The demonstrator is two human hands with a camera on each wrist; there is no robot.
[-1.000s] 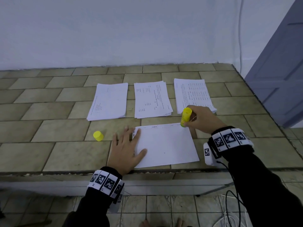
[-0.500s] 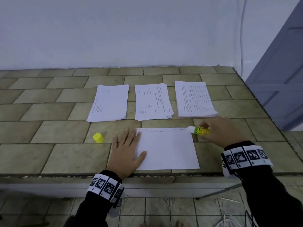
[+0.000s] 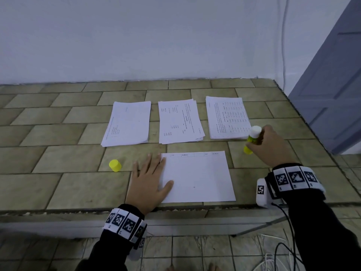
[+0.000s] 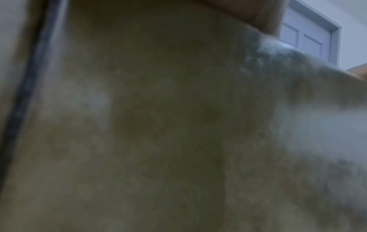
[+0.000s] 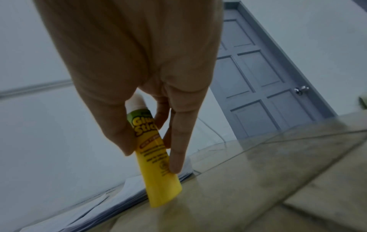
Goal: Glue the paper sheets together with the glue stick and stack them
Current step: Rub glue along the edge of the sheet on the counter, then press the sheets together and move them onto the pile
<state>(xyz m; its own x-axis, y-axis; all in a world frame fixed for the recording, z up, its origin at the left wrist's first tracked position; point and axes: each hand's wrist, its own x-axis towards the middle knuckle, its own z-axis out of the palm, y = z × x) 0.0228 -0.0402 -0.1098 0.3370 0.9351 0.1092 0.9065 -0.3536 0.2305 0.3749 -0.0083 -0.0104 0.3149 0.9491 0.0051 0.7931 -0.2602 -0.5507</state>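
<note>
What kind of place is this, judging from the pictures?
Probably a plain room indoors, not a proper office: the papers lie on a tiled counter against a bare white wall, with a grey panelled door at the right.

Head view looked down over the tiled table [image 3: 58,184]; left wrist lay against it; right wrist faced the door [image 5: 258,94].

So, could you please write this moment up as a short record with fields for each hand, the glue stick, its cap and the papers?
left hand: flat, pressing the left edge of the single sheet
right hand: holds the glue stick
glue stick: uncapped, white tip up, yellow base down at the tiled table
cap: yellow, on the table left of the left hand
paper piles: left, middle, right, behind the sheet
</note>
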